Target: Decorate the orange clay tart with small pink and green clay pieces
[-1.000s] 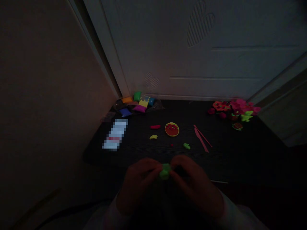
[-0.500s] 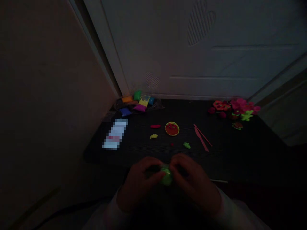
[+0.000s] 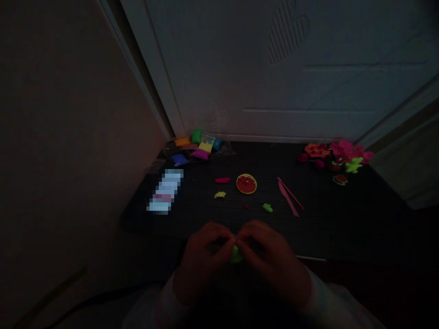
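Observation:
Just off the table's front edge, my left hand (image 3: 205, 255) and my right hand (image 3: 274, 260) meet fingertip to fingertip. Both pinch the top of a small packet of green clay (image 3: 236, 255), mostly hidden by the fingers. On the table beyond lie a green clay piece (image 3: 267, 208), a tiny red ball (image 3: 246, 206), a yellow clay piece (image 3: 220, 195) and a red clay roll (image 3: 222, 180). Behind them is a round clay disc (image 3: 246, 186), red inside a yellow rim, with small bits on top.
A pink modelling knife (image 3: 288, 199) and a thin pink stick (image 3: 291, 194) lie right of centre. At the back left is a clear bag with coloured clay packets (image 3: 200, 154). A pixelated bright rectangle (image 3: 165, 192) lies left; bright clay figures (image 3: 346, 151) sit back right. A white door (image 3: 233, 68) stands behind.
My fingertips have drawn together at the top of the green packet, covering more of it. My right hand has shifted slightly left. The things on the table stay put.

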